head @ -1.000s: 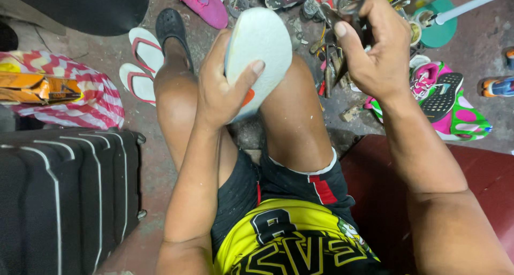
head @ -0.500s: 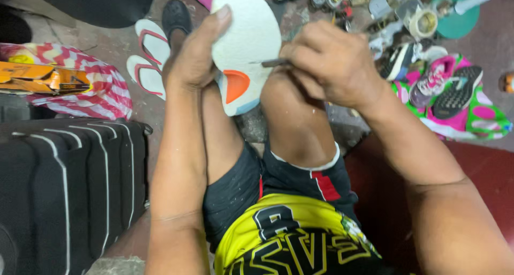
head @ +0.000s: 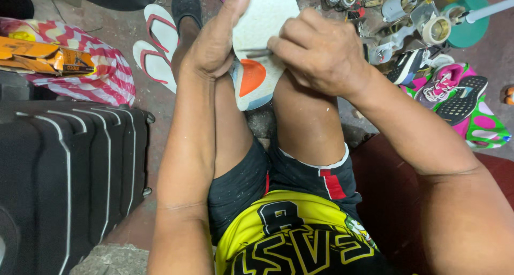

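A sports shoe (head: 262, 45) rests between my knees, sole up; the sole is white with an orange heel patch. My left hand (head: 214, 39) grips its left edge, fingers wrapped over the side. My right hand (head: 321, 53) is closed around a thin dark metal tool (head: 257, 53) whose tip lies across the white sole. The tool's handle is hidden in my fist.
A black ribbed suitcase (head: 64, 168) stands at the left. Behind it lies a red-and-white striped bag (head: 101, 74) with orange packets. White-and-red flip-flops (head: 158, 50) sit on the floor. Glue tins and tape (head: 417, 18), plus several shoes (head: 450, 88), lie at the right.
My right hand came from the tool pile at the right and brought the thin tool onto the sole. My left hand turned the shoe and kept its hold.
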`<state>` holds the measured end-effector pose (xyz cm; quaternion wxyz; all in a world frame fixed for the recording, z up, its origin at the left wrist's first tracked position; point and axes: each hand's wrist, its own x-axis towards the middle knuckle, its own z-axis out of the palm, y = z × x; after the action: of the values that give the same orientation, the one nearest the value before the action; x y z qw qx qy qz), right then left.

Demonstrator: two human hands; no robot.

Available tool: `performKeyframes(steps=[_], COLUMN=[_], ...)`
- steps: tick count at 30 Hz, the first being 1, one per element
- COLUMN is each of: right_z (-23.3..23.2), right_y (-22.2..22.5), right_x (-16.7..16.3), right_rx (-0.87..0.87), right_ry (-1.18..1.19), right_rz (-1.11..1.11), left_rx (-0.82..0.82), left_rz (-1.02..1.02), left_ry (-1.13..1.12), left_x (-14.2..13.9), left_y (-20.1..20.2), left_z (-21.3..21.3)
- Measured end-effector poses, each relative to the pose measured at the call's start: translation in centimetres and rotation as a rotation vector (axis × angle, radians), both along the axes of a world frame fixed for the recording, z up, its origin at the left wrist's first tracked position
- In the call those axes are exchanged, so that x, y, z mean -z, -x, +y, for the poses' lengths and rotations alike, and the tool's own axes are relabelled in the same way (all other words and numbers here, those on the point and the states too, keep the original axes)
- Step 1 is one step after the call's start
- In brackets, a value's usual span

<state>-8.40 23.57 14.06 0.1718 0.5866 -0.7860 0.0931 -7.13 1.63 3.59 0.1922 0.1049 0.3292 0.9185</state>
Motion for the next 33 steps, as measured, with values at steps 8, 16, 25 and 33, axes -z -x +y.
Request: performKeyframes(steps=[8, 16, 25, 33], right_z=[3.8, 4.5, 1.1, 1.7], right_y=[-0.8, -4.9, -6.3, -5.4], right_x=[-1.5, -2.7, -2.1, -1.6], right_rx=[0.248, 0.393, 0.259, 0.244], right_ry=[0.315, 0.590, 0.480, 0.425], right_rz=[-0.390, -0.804, -0.355, -0.365], left_rx=[-0.214, -0.830, -0.908, -0.858], left_rz=[0.473, 0.806, 0.849, 0.817], left_ry=[0.751, 1.249, 1.393, 1.450], left_x=[-3.3, -7.0, -6.3, -5.4], left_y=[-3.7, -8.1, -8.0, -6.7], left_z=[-0.2, 3.0, 3.1, 3.5])
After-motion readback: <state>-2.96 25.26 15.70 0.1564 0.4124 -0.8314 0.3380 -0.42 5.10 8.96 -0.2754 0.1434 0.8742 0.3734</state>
